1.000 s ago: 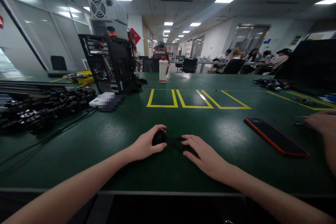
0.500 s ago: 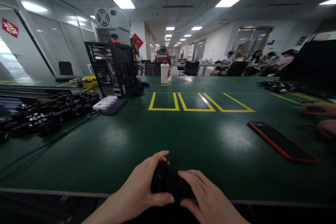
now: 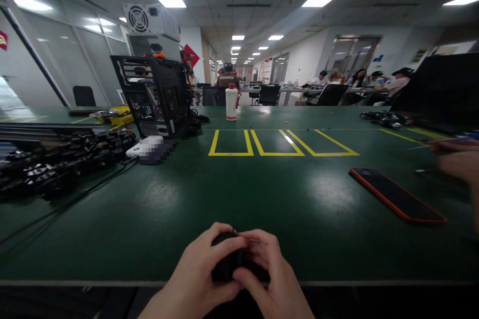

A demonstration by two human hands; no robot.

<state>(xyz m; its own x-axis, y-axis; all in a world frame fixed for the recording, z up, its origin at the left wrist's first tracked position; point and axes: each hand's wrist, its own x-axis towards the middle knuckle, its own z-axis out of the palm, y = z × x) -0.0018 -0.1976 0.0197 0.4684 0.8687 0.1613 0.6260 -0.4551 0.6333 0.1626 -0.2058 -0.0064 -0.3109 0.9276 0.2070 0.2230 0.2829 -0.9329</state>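
Near the front edge of the green table, both hands close around a dark, rounded black object (image 3: pixel 223 265), its kind too dim to make out. My left hand (image 3: pixel 198 269) wraps its left side, with the index finger across the top and the thumb below. On the other side, my right hand (image 3: pixel 275 274) curls its fingers and thumb against it. The fingertips of the two hands nearly meet above it. A thin dark bit sticks out at its far end. The fingers hide much of its shape.
Yellow tape outlines (image 3: pixel 230 153) mark the green table (image 3: pixel 224 189). An orange-edged phone (image 3: pixel 396 194) lies right, near another person's hand (image 3: pixel 460 159). At left are an open computer case (image 3: pixel 157 94), a white box (image 3: pixel 145 145) and tangled black parts (image 3: pixel 56 164). A white bottle (image 3: pixel 231 103) stands behind.
My right hand has moved left and up around the black object, closer to my left hand. My left index finger now lies across its top. The other person's hand at right has shifted.
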